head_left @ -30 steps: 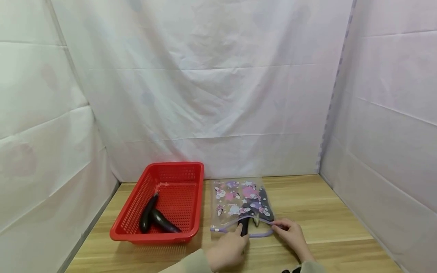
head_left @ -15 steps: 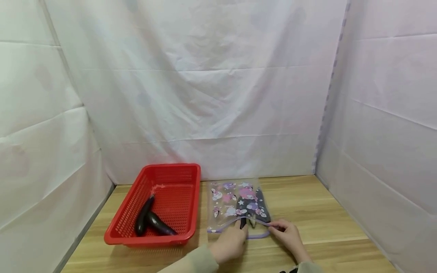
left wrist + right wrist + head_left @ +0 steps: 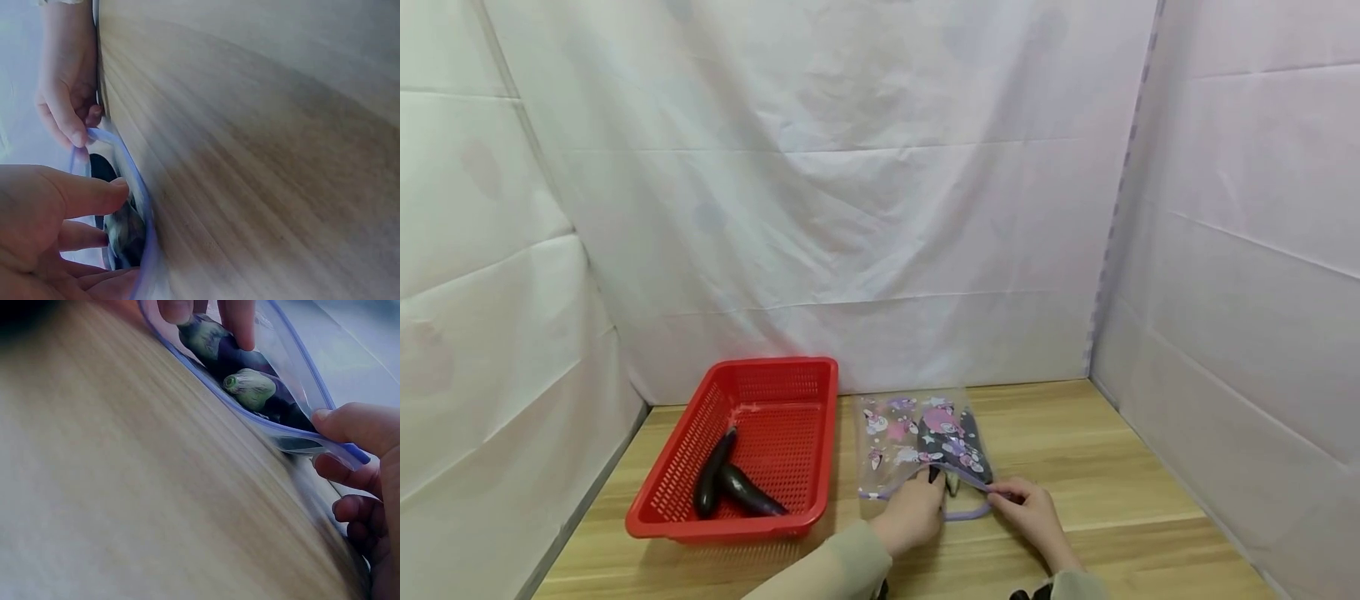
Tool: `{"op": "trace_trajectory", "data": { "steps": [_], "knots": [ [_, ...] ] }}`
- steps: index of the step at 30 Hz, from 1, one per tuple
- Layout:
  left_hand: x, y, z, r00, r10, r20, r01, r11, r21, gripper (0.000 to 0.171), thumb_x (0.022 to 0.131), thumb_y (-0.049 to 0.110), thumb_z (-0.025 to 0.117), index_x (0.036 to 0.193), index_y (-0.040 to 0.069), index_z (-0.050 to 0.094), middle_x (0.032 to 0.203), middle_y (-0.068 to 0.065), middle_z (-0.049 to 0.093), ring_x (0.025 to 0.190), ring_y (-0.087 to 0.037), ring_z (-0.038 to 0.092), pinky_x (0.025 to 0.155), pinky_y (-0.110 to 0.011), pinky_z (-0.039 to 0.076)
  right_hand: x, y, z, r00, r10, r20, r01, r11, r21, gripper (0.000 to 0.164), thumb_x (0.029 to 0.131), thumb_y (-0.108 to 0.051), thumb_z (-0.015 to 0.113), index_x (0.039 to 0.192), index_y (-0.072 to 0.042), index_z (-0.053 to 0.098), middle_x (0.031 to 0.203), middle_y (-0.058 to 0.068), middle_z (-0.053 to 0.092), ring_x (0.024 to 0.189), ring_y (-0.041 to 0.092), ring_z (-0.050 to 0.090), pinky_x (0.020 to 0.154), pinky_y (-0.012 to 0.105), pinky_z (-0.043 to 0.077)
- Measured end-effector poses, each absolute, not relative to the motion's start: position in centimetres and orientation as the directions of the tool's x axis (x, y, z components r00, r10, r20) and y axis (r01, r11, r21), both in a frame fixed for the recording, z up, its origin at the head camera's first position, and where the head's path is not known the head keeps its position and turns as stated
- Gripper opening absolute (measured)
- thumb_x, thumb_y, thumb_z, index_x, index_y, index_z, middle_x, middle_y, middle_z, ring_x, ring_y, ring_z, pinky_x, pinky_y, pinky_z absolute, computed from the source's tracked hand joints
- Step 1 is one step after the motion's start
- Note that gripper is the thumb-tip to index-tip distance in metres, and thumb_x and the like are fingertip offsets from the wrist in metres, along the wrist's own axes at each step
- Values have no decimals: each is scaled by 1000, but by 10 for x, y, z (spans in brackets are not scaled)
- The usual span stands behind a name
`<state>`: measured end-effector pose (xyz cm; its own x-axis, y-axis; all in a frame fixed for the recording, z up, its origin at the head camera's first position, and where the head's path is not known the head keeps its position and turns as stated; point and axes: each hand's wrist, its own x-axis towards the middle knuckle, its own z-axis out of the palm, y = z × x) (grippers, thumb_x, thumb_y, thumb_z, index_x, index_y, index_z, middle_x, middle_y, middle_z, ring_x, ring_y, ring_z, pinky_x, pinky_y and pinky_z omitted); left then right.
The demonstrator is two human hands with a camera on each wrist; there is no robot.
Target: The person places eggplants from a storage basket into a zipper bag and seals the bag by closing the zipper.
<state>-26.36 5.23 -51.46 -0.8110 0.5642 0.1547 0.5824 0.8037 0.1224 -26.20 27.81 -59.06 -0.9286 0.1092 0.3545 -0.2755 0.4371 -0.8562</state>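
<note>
A clear zip bag (image 3: 887,429) with pink and purple prints and a purple zip edge lies flat, its mouth toward me. My left hand (image 3: 912,512) reaches into the mouth and holds the stem end of an eggplant (image 3: 209,340) between thumb and fingers. Beside it in the bag lies another eggplant (image 3: 253,390), its green stem facing out. At the mouth's right corner, my right hand (image 3: 1030,510) pinches the purple edge between thumb and forefinger, as the right wrist view shows. The printed film partly hides the eggplants' far ends.
A red plastic basket (image 3: 830,450) stands left of the bag. Two eggplants lie in it, a slim one (image 3: 711,479) and another (image 3: 748,492) touching it. White cloth (image 3: 820,217) hangs behind and along both sides of the wooden table (image 3: 1097,467).
My left hand has moved forward into the bag's mouth, sliding the eggplant deeper. My right hand keeps its pinch on the edge. The head view has shifted slightly.
</note>
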Motion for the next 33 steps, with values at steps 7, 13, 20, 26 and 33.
{"op": "trace_trajectory", "data": {
  "steps": [7,13,20,26,33],
  "knots": [
    [-269,55,-512,-834,530,151,550,819,164,50,83,7,64,132,-3,56,127,-24,57,104,-34,63,85,-37,52,-263,277,-590,-924,99,368,-294,431,-853,11,75,-6,81,84,-13,78,84,-1,70,77,7,59,70,23,46],
    [-269,54,-512,-834,529,156,550,816,177,50,83,12,67,130,-2,58,124,-26,57,103,-35,63,83,-39,53,-263,277,-591,-929,90,359,-292,417,-861,9,77,-9,81,85,-13,78,86,-4,70,81,7,60,72,23,46],
    [-260,50,-513,-825,564,25,559,810,175,71,80,38,74,142,13,50,136,-26,49,114,-37,57,92,-41,48,-258,279,-593,-918,122,376,-291,436,-852,12,74,-6,81,83,-13,78,84,-3,70,80,7,61,73,22,47],
    [-243,43,-510,-793,608,-18,595,781,188,79,78,47,74,147,20,44,146,-25,39,125,-37,48,99,-44,43,-255,280,-586,-912,137,386,-297,429,-853,12,74,-4,81,82,-12,78,82,-4,70,78,6,60,71,21,46],
    [-223,23,-501,-705,708,35,699,687,196,65,83,45,72,140,19,52,146,-19,41,124,-30,51,97,-39,45,-261,280,-591,-914,117,388,-306,430,-849,10,75,-8,82,83,-14,78,83,-4,70,76,6,59,68,22,46]
  ]
}}
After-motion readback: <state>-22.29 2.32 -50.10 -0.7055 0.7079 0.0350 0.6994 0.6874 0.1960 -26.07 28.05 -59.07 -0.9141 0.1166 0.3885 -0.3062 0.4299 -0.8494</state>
